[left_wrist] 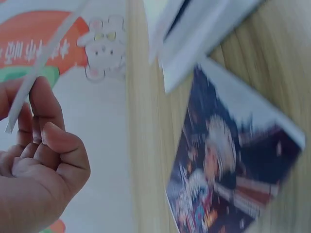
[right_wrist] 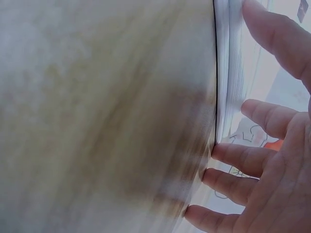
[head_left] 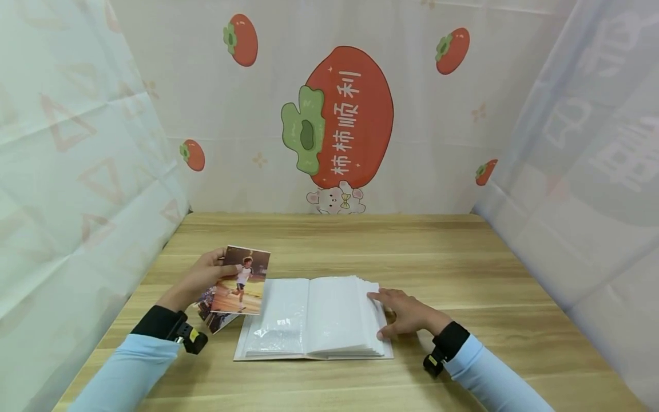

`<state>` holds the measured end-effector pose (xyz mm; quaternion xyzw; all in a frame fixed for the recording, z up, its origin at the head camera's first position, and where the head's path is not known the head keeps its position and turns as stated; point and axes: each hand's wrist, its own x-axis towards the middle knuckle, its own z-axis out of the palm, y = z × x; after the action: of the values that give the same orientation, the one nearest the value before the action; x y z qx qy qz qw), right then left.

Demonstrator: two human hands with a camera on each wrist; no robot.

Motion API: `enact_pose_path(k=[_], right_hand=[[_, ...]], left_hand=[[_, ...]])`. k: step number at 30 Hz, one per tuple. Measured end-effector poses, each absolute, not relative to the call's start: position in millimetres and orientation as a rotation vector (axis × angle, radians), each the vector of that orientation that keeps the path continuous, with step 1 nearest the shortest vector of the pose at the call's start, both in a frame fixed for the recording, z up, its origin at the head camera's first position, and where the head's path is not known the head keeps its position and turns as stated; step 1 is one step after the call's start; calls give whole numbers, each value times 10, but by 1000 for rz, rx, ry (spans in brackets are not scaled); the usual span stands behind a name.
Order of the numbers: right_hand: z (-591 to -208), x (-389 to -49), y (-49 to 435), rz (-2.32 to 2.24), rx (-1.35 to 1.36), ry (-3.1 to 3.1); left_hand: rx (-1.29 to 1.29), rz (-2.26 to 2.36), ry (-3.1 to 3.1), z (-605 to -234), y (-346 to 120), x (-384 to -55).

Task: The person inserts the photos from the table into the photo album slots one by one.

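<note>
My left hand [head_left: 202,276] pinches a photo [head_left: 248,292] of a runner in a white top, held up above the table with its picture side showing; the left wrist view shows it edge-on as a thin white strip. Below it, partly covered, a second photo [left_wrist: 214,179] of a figure with white hair lies beside the album. The photo album [head_left: 280,315] is spread open at centre, its clear-sleeved pages [head_left: 334,315] looking white and blank. At the album's right edge, my right hand [head_left: 409,313] touches the page edges with fingers spread and fairly straight.
The wooden table [head_left: 463,257] extends around the album. White cloth walls with persimmon prints [head_left: 350,126] enclose it at the back and both sides. Each wrist wears a black strap with a small camera [head_left: 194,340].
</note>
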<state>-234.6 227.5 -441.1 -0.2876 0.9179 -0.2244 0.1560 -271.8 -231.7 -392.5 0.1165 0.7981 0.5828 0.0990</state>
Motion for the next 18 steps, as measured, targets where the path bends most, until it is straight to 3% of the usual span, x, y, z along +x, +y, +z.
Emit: enact_pose_path(k=[18], right_hand=[[-4249, -2420, 2207, -574, -818, 2697]], left_hand=[[284, 1819, 2240, -3942, -1635, -2603]])
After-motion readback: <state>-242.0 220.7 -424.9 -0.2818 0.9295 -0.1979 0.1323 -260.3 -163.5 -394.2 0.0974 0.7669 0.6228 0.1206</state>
